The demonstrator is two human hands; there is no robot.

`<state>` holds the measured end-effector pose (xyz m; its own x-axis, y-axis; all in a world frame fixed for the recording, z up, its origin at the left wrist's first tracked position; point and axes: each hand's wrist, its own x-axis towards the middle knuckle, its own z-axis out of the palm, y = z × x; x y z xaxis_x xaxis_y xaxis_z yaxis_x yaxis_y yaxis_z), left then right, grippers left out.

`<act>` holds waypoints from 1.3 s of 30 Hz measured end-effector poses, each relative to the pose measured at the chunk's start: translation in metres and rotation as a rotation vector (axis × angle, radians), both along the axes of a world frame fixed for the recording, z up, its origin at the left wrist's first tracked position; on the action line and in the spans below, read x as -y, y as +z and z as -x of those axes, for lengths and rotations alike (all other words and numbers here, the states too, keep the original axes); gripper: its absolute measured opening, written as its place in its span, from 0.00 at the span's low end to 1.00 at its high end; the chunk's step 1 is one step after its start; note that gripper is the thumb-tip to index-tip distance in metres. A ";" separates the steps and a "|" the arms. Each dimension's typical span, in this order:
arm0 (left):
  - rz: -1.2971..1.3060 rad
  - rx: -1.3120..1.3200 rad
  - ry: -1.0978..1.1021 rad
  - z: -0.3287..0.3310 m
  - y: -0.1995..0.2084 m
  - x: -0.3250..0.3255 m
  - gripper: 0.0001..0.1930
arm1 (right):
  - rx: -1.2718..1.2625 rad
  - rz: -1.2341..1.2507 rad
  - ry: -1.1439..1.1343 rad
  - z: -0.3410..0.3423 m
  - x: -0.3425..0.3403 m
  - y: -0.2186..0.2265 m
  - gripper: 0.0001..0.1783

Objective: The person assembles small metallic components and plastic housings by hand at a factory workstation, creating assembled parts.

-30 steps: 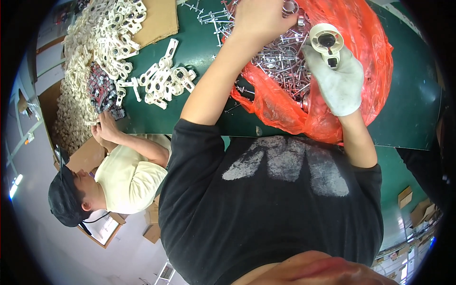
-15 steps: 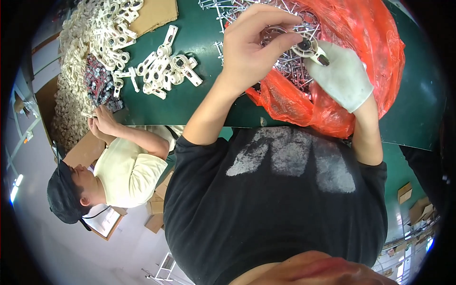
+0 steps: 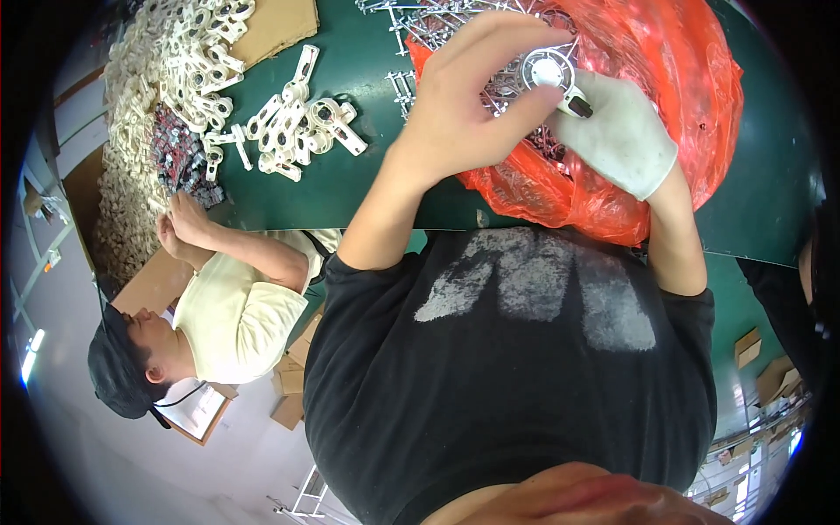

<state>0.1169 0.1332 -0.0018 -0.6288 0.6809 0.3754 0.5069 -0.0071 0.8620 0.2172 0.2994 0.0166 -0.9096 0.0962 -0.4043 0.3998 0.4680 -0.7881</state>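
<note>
My bare left hand [image 3: 477, 101] curls around a white plastic ring-shaped part [image 3: 535, 81], its thumb against the ring's lower edge and its fingertips above. The ring holds a bright white disc, and a short arm with a black insert [image 3: 577, 107] sticks out from it. My right hand [image 3: 617, 136], in a pale glove, closes on the arm side of the same part; its fingertips are mostly hidden. Both hands are over a red plastic bag [image 3: 691, 114] filled with metal bolts or rods [image 3: 437, 31].
Several similar white parts [image 3: 302, 131] lie on the green table [image 3: 385, 188] to the left. Beyond are a large white heap [image 3: 131, 166], small grey-red pieces [image 3: 179, 157] and cardboard [image 3: 280, 31]. At left, a co-worker's hands [image 3: 188, 229] are near the heap.
The held part now shows a white disc where a dark centre showed before. My left hand has shifted slightly right and down. The co-worker's hands have moved a little.
</note>
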 end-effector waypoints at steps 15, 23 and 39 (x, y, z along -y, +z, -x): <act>0.258 -0.312 0.142 -0.007 0.002 0.012 0.33 | -0.211 0.031 0.085 -0.007 0.001 -0.014 0.15; 0.268 -0.486 0.006 -0.001 -0.009 0.023 0.34 | -0.046 0.044 0.078 -0.006 -0.001 -0.009 0.15; 0.252 -0.296 -0.150 0.004 -0.001 0.022 0.31 | -0.069 0.086 0.105 -0.005 -0.001 -0.003 0.13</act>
<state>0.1127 0.1109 -0.0029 -0.4055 0.8504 0.3353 0.7428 0.0928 0.6631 0.2221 0.3003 0.0140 -0.9388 -0.0332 -0.3429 0.2955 0.4340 -0.8511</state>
